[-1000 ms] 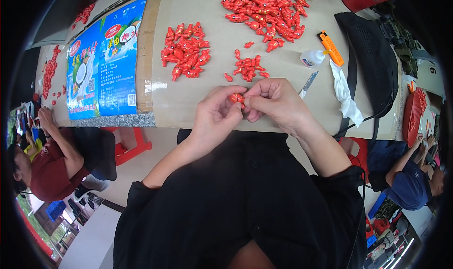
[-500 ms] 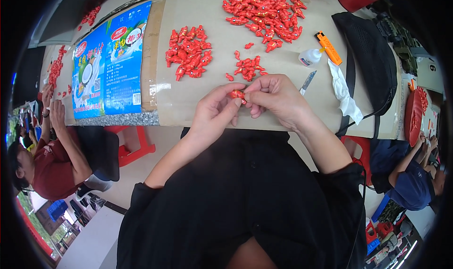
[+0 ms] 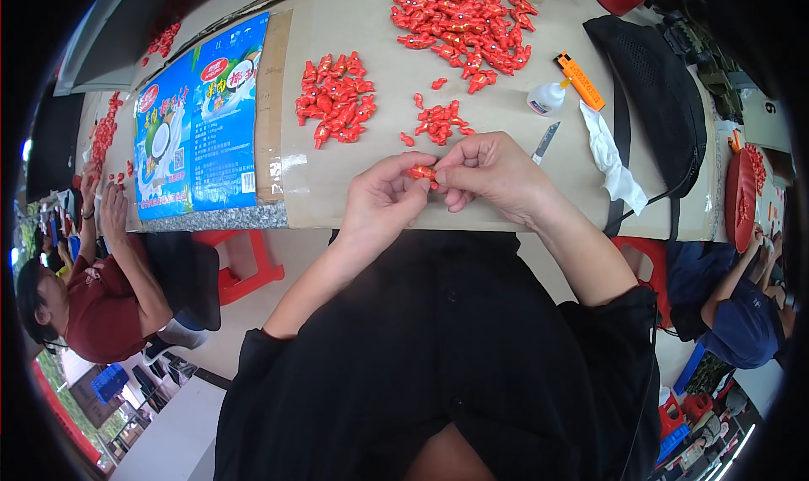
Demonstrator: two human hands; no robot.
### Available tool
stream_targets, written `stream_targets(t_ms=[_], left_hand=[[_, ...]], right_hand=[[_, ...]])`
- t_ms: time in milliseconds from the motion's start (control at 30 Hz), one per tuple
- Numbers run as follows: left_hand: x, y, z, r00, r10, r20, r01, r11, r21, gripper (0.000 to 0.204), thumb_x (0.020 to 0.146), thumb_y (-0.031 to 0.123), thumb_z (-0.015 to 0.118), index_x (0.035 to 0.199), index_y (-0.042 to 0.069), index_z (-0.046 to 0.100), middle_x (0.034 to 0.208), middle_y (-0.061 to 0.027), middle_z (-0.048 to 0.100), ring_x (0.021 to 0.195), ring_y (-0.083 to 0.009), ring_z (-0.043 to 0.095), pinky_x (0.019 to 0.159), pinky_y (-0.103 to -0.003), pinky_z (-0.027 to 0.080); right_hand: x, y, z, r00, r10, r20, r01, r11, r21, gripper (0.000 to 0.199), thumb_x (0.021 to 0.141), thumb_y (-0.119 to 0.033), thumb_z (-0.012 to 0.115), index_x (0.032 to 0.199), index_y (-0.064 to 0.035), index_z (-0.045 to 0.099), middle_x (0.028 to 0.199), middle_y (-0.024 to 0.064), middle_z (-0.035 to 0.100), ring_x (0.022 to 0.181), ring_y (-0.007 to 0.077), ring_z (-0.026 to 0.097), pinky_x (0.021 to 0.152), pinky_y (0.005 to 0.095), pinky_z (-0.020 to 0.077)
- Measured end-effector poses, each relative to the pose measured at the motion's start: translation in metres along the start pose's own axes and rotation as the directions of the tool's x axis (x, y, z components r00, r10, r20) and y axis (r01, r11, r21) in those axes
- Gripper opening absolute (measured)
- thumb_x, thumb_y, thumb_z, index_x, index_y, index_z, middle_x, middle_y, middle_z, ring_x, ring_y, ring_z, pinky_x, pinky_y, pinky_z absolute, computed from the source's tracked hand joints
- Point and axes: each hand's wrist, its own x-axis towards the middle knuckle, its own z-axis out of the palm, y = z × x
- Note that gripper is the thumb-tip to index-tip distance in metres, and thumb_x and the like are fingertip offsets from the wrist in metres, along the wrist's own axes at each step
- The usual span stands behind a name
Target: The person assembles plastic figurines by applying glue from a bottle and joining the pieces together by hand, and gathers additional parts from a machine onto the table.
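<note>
A small red plastic figure piece [image 3: 423, 173] with gold marks is pinched between my left hand [image 3: 383, 196] and my right hand [image 3: 489, 176], just above the table's near edge. Thumbs and forefingers of both hands close on it, hiding much of its shape. Right beyond my fingers lies a little heap of small red parts [image 3: 442, 123]. To its left is a heap of red figures [image 3: 334, 102] with eye-like dots. A larger heap of similar red figures [image 3: 462, 27] spreads farther back.
Right of the heaps are a white glue bottle [image 3: 547, 99], an orange cutter [image 3: 580, 80], a bare blade [image 3: 546, 142], a white tissue [image 3: 608, 156] and a black bag [image 3: 657, 102]. Blue printed cardboard [image 3: 202, 118] covers the left side. Co-workers sit at both sides.
The view has shifted slightly. Both hands keep their pinch on the red figure piece, which appears turned a little between the fingertips.
</note>
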Motion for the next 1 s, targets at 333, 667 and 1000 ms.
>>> stream_targets(t_ms=[333, 667, 1000], left_hand=[[0.0007, -0.0029, -0.0012, 0.998, 0.058, 0.022, -0.06, 0.995, 0.079, 0.024, 0.076, -0.007, 0.047, 0.099, -0.001, 0.053, 0.088, -0.0022, 0.044, 0.069, -0.0034, 0.047, 0.057, -0.016, 0.037], [0.0004, -0.0007, -0.0003, 0.996, 0.082, 0.024, -0.085, 0.979, 0.187, 0.025, 0.076, -0.007, 0.047, 0.099, 0.0, 0.053, 0.091, -0.0039, 0.045, 0.069, -0.0038, 0.048, 0.055, -0.016, 0.039], [0.0004, -0.0014, -0.0001, 0.995, 0.093, 0.025, -0.096, 0.975, 0.201, 0.024, 0.076, -0.007, 0.047, 0.098, -0.001, 0.052, 0.095, -0.0057, 0.044, 0.07, -0.0041, 0.05, 0.058, -0.016, 0.041]], right_hand=[[0.0027, 0.0076, -0.0009, 0.997, -0.078, 0.022, 0.079, 0.996, -0.036, 0.006, 0.076, -0.003, 0.056, 0.077, 0.0027, 0.057, 0.068, 0.0067, 0.058, 0.056, 0.0097, 0.056, 0.054, 0.0212, 0.0475], [0.0037, 0.0099, -0.0012, 0.995, -0.088, 0.05, 0.089, 0.996, -0.029, 0.005, 0.077, -0.003, 0.054, 0.077, 0.0026, 0.055, 0.069, 0.0065, 0.058, 0.058, 0.009, 0.056, 0.056, 0.0205, 0.0478], [0.0022, 0.0091, 0.0004, 0.995, -0.093, 0.041, 0.094, 0.995, -0.03, 0.005, 0.078, -0.002, 0.053, 0.077, 0.0026, 0.055, 0.069, 0.0067, 0.058, 0.058, 0.0088, 0.056, 0.056, 0.0202, 0.0473]])
